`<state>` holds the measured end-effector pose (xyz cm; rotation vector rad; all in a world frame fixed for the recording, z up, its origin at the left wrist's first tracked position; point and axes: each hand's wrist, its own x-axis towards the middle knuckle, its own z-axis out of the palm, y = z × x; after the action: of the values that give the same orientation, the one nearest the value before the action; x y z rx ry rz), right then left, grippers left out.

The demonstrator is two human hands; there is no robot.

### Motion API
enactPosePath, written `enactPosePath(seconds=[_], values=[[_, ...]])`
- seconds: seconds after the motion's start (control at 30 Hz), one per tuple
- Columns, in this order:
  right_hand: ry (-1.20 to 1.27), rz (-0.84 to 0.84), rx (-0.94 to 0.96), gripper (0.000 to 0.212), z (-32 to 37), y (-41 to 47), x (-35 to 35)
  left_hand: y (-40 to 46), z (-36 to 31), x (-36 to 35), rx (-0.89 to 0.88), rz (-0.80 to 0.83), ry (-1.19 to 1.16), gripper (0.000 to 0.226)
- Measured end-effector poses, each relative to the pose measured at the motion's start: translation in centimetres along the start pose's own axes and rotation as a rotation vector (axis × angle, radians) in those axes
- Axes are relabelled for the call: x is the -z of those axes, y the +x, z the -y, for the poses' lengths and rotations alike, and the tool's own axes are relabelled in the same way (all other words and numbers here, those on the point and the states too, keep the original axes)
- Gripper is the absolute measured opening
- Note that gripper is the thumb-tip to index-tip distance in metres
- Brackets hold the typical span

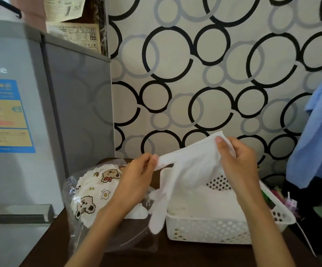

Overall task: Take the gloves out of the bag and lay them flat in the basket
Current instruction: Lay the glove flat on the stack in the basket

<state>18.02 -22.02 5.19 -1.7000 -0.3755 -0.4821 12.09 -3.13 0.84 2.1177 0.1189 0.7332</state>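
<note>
Both hands — left hand (137,176), right hand (237,160) — pinch a thin white fabric glove (187,170) by its cuff, stretching it open above the white perforated plastic basket (210,230) (presumably to flatten it); the clear plastic bag (83,201) lies just left.

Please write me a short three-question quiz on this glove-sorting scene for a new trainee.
1. True or false: both hands grip the white glove.
2. Where does the clear bag lie relative to the white basket?
A. left
B. right
C. inside it
3. Fill in: the glove's fingers hang down over the basket's ___ end.

Key:
1. True: left hand and right hand each pinch an edge.
2. A
3. left
</note>
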Motion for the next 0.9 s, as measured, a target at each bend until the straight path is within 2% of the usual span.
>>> enactPosePath(seconds=[0.1,0.23,0.33,0.43,0.5,0.53,0.6,0.7,0.9], values=[[-0.002,-0.046,0.091,0.021,0.1,-0.3,-0.5,0.1,-0.9,-0.3,0.052,-0.14,-0.078,0.036],[0.06,-0.001,0.138,0.021,1.1,-1.6,-1.8,0.2,-2.9,-0.1,0.168,-0.351,-0.372,0.038],[0.256,0.164,0.031,0.018,2.5,-2.6,-2.4,0.8,-4.4,1.5,0.114,-0.492,-0.432,0.039],[0.458,0.379,-0.223,0.018,2.5,-2.6,-2.1,1.9,-4.6,3.5,-0.035,-0.542,-0.269,0.041],[0.43,0.401,-0.312,0.02,1.4,-2.1,-1.6,3.0,-3.8,4.1,-0.036,-0.452,-0.083,0.043],[0.356,0.375,-0.329,0.02,0.5,-1.6,-1.2,3.8,-3.3,3.8,0.0,-0.357,0.016,0.042],[0.119,0.312,-0.344,0.024,-1.6,-0.5,-0.1,5.2,-2.4,2.5,0.08,-0.104,0.205,0.036],[-0.231,0.301,-0.34,0.023,-5.1,1.1,1.9,6.7,-1.1,-1.3,0.056,0.195,0.474,0.028],[-0.695,0.338,-0.265,0.03,-9.0,2.5,4.8,8.1,-0.1,-7.7,-0.173,0.317,0.716,0.031]])
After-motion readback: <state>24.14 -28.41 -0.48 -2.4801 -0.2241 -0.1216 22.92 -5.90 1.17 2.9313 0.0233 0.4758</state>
